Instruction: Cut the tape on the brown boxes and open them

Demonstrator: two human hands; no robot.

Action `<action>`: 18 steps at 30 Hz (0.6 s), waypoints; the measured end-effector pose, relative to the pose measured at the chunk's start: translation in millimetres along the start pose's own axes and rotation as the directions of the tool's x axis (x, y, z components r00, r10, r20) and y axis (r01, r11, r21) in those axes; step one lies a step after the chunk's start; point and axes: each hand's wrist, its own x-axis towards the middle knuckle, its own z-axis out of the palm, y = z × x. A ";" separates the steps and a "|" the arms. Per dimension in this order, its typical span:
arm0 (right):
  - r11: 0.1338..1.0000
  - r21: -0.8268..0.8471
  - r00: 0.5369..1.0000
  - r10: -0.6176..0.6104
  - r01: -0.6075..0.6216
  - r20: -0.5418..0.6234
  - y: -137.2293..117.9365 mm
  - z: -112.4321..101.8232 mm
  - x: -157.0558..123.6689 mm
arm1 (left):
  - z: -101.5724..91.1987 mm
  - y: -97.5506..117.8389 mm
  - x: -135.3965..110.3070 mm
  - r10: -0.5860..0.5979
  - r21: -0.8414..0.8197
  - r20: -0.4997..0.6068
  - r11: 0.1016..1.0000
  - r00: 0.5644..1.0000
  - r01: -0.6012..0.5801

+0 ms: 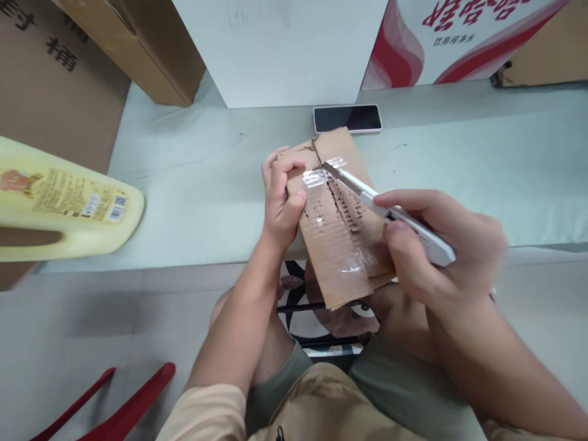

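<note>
A small brown cardboard box (pixel 337 245) lies tilted over the near edge of the table, its seam torn and ragged, with strips of clear tape across it. My left hand (pixel 282 199) grips the box along its left side, thumb and fingers on the top face. In my right hand (pixel 443 245) is a white utility knife (pixel 404 223), held with the index finger along its body. The knife's blade is out, and its tip meets the seam between two pieces of tape near the far end of the box.
Just beyond the box lies a phone (pixel 348 119). A white box (pixel 289 55) and a red-and-white carton (pixel 413 49) stand behind it. At left are a yellow jug (pixel 92 208) and brown cartons (pixel 156 55). Red bars (pixel 133 398) show at lower left.
</note>
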 end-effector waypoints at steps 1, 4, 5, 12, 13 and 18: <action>1.000 -0.019 1.000 -0.014 0.014 0.011 -0.5 2.5 1.3 | 0.2 -0.2 -0.4 0.007 -0.007 0.002 1.000 1.000 -0.007; 0.999 -0.034 1.000 -0.016 0.016 0.015 0.2 6.8 -0.3 | 0.1 0.0 -1.6 0.027 0.000 0.011 1.000 1.000 -0.027; 0.999 -0.029 1.000 -0.013 0.013 0.014 0.3 7.5 -1.7 | -0.1 0.3 -1.9 0.034 0.011 0.013 0.999 0.999 -0.034; 1.000 0.004 0.999 0.011 -0.011 -0.043 -8.5 15.7 -7.5 | -0.9 2.2 -2.4 0.074 0.026 0.029 0.997 0.997 -0.075; 1.000 0.012 0.998 0.025 -0.024 -0.050 -9.5 15.1 -9.1 | -1.8 1.6 -2.5 0.067 0.026 0.026 0.997 0.997 -0.068; 0.987 0.124 0.992 0.106 -0.098 -0.061 4.0 -4.7 -28.9 | -10.1 -6.0 -2.5 -0.012 0.006 -0.003 1.000 1.000 0.012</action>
